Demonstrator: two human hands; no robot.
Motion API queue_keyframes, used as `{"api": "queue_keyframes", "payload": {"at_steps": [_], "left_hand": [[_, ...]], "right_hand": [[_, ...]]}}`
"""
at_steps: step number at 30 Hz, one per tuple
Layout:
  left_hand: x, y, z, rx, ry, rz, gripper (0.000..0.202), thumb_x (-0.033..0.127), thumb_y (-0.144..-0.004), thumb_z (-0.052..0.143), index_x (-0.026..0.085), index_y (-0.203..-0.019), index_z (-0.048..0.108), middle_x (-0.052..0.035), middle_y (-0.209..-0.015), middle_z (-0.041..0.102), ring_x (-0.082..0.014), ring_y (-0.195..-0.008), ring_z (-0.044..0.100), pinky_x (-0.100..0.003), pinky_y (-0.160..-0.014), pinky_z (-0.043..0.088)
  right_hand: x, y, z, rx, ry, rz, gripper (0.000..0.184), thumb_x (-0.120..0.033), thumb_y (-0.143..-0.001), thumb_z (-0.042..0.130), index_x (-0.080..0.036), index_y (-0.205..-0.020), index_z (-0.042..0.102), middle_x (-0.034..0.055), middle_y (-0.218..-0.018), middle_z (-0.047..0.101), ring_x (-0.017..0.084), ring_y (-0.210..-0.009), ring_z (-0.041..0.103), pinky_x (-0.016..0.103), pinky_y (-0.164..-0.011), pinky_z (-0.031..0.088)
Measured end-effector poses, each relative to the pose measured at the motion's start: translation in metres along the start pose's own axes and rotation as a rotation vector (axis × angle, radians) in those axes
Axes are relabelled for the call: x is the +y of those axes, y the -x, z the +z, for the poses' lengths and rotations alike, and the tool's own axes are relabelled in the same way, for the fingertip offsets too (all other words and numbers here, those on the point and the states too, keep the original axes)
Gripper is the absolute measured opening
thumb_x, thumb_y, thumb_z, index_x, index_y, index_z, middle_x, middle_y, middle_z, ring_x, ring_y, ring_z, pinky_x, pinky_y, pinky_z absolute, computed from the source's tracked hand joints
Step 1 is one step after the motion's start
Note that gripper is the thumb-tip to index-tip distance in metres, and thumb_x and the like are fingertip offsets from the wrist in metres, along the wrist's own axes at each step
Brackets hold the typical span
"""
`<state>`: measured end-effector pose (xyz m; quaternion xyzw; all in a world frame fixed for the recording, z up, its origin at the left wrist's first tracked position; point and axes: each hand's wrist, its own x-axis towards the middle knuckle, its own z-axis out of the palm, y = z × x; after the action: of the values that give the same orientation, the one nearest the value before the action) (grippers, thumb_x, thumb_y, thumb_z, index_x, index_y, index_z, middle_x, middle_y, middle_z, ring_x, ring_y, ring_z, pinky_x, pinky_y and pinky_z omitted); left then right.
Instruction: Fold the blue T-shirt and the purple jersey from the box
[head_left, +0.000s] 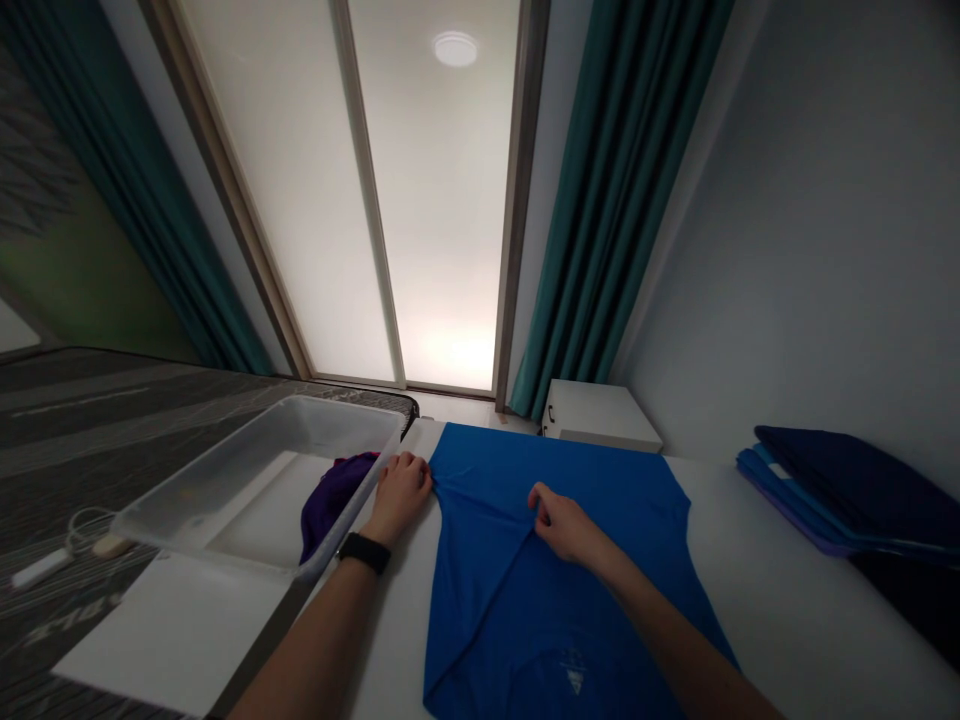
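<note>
A blue T-shirt lies spread on the white table, with a small pale logo near its collar at the bottom of the view. My left hand, with a dark band on its wrist, has its fingers curled onto the shirt's left edge. Over the middle of the shirt, my right hand pinches a bit of the fabric. Creases run through the cloth between the two hands, and a diagonal fold goes down to the lower left. The fingertips of both hands are partly hidden.
Left of the table stands a clear plastic bin holding a purple garment. Folded dark and blue clothes are stacked at the table's right. A white cabinet stands beyond the far edge. A white power strip lies at far left.
</note>
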<state>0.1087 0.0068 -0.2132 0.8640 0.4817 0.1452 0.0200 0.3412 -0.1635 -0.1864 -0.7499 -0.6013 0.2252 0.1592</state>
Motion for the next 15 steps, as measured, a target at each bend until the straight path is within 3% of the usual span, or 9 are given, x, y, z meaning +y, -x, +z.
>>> {"api": "queue_keyframes", "payload": {"at_steps": [3,9,11,15], "left_hand": [[0.000,0.000,0.001,0.005,-0.001,0.000,0.021,0.024,-0.093,0.044,0.018,-0.093,0.064,-0.0104,-0.105,0.061,-0.0279,-0.105,0.052,-0.040,-0.088,0.038],[0.000,0.000,0.001,0.004,0.011,0.002,0.020,0.024,-0.093,0.045,0.018,-0.093,0.064,-0.0101,-0.105,0.061,-0.0284,-0.106,0.052,-0.041,-0.088,0.038],[-0.001,-0.001,0.001,0.000,0.017,0.003,0.020,0.024,-0.092,0.046,0.019,-0.094,0.064,-0.0098,-0.105,0.061,-0.0282,-0.106,0.052,-0.041,-0.089,0.038],[-0.001,0.000,0.000,-0.005,0.027,-0.001,0.019,0.024,-0.092,0.046,0.019,-0.093,0.065,-0.0097,-0.106,0.061,-0.0280,-0.107,0.052,-0.041,-0.089,0.038]], "right_hand": [[0.000,0.001,-0.004,-0.013,0.019,-0.012,0.024,-0.005,-0.082,0.051,-0.021,-0.099,0.054,-0.0033,-0.076,0.062,0.013,-0.070,0.058,0.023,-0.061,0.035],[-0.018,0.020,-0.001,0.115,0.171,-0.064,0.020,-0.005,-0.088,0.044,-0.019,-0.092,0.056,0.0057,-0.097,0.060,0.019,-0.088,0.054,0.031,-0.076,0.036],[-0.034,0.036,0.007,0.141,0.229,-0.233,0.019,-0.006,-0.089,0.044,-0.020,-0.095,0.056,0.0045,-0.099,0.059,0.019,-0.090,0.054,0.031,-0.078,0.036],[-0.064,0.068,0.033,0.041,0.341,-0.642,0.009,-0.018,-0.087,0.059,-0.022,-0.095,0.054,0.0015,-0.098,0.059,0.018,-0.092,0.053,0.031,-0.081,0.038]]}}
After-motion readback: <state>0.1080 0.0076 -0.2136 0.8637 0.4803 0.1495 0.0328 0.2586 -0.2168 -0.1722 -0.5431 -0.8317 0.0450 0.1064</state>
